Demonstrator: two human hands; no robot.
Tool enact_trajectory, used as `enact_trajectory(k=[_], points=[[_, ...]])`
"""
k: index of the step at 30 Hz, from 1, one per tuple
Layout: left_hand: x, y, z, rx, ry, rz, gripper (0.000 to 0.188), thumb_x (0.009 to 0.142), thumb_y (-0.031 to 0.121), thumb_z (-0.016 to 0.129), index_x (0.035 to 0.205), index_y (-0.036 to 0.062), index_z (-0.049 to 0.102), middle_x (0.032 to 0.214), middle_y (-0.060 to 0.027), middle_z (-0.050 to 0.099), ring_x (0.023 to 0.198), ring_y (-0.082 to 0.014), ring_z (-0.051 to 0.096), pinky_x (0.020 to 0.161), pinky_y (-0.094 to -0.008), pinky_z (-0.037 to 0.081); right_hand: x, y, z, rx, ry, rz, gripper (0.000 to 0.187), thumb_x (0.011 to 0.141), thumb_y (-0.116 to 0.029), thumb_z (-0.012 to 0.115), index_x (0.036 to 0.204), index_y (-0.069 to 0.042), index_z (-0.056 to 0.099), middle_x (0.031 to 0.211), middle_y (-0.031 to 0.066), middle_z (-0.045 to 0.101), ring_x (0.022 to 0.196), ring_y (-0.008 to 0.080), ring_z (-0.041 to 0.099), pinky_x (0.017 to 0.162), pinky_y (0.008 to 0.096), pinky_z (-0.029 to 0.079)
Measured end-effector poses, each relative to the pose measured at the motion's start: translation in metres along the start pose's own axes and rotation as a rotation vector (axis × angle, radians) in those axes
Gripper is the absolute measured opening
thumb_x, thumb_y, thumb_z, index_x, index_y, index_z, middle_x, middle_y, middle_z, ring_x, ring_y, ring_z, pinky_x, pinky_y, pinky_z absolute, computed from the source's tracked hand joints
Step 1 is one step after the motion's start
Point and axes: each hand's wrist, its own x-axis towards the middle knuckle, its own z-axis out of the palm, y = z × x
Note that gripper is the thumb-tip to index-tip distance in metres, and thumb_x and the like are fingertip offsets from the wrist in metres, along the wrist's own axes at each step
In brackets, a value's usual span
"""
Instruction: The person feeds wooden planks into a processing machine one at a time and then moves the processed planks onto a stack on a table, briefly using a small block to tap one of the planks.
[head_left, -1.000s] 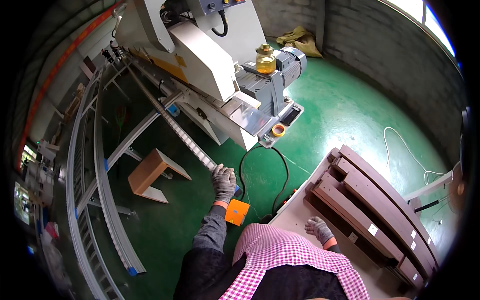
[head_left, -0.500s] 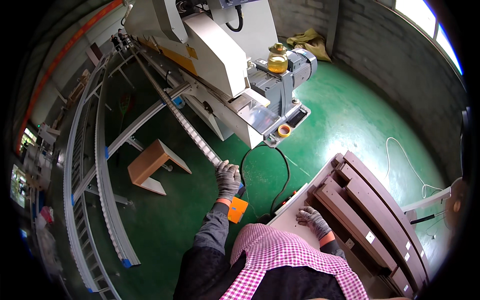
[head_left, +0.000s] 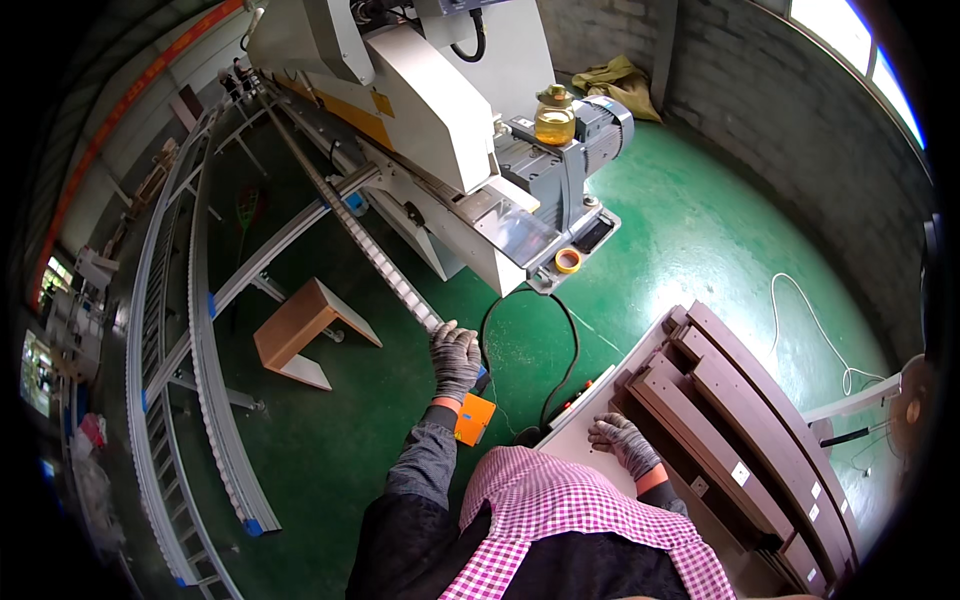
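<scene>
My left hand, in a grey glove with an orange cuff, is closed round the near end of a long roller rail. The rail has pale rollers and runs away from me alongside a big white machine. My right hand, gloved the same way, rests with its fingers apart on a pale flat surface. Just right of it lies a stack of brown panels, some with small white labels. Below my left hand an orange plate shows near the floor.
Two curved roller tracks run along the left, with a brown bent panel piece between them and me. A yellow tape roll and a jar of yellow liquid sit on the machine. A black cable loops over the green floor.
</scene>
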Motion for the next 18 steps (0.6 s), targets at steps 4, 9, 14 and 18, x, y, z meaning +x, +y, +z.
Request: enact_trajectory(k=[4, 9, 14, 18], points=[[-0.0011, -0.0018, 0.0024, -0.002, 0.021, 0.013, 0.014, 0.070, 0.014, 0.059, 0.080, 0.0058, 0.065, 0.085, -0.0077, 0.062, 0.099, -0.0284, 0.052, 0.094, -0.0432, 0.035, 0.0003, 0.0028, -0.0001, 0.002, -0.003, 0.013, 0.034, 0.086, -0.022, 0.058, 0.113, -0.004, 0.049, 0.096, 0.0093, 0.058, 0.085, 0.0200, 0.058, 0.077, 0.0352, 0.048], [-0.0017, -0.0021, 0.0032, -0.013, 0.031, 0.015, 0.014, 0.070, 0.014, 0.059, 0.080, 0.0056, 0.065, 0.085, -0.0078, 0.062, 0.098, -0.0284, 0.051, 0.094, -0.0433, 0.035, -0.0012, 0.0026, 0.0002, -0.004, 0.014, 0.020, 0.034, 0.085, -0.023, 0.059, 0.112, -0.004, 0.049, 0.098, 0.0098, 0.058, 0.088, 0.0204, 0.057, 0.079, 0.0359, 0.048], [-0.0005, 0.0002, 0.0014, -0.012, 0.032, 0.014, 0.014, 0.069, 0.013, 0.060, 0.080, 0.0051, 0.065, 0.085, -0.0081, 0.062, 0.098, -0.0282, 0.051, 0.094, -0.0429, 0.035, 0.0006, 0.0067, -0.0041, 0.018, 0.026, 0.010, 0.028, 0.086, -0.020, 0.058, 0.109, -0.005, 0.049, 0.094, 0.0105, 0.059, 0.084, 0.0211, 0.059, 0.074, 0.0366, 0.051], [-0.0019, -0.0020, 0.0040, -0.016, 0.037, 0.013, 0.014, 0.069, 0.012, 0.060, 0.080, 0.0051, 0.065, 0.085, -0.0081, 0.062, 0.099, -0.0283, 0.051, 0.094, -0.0428, 0.035, 0.0006, 0.0087, -0.0056, 0.020, 0.032, 0.009, 0.028, 0.086, -0.020, 0.058, 0.108, -0.005, 0.049, 0.095, 0.0108, 0.059, 0.083, 0.0214, 0.059, 0.074, 0.0366, 0.051]])
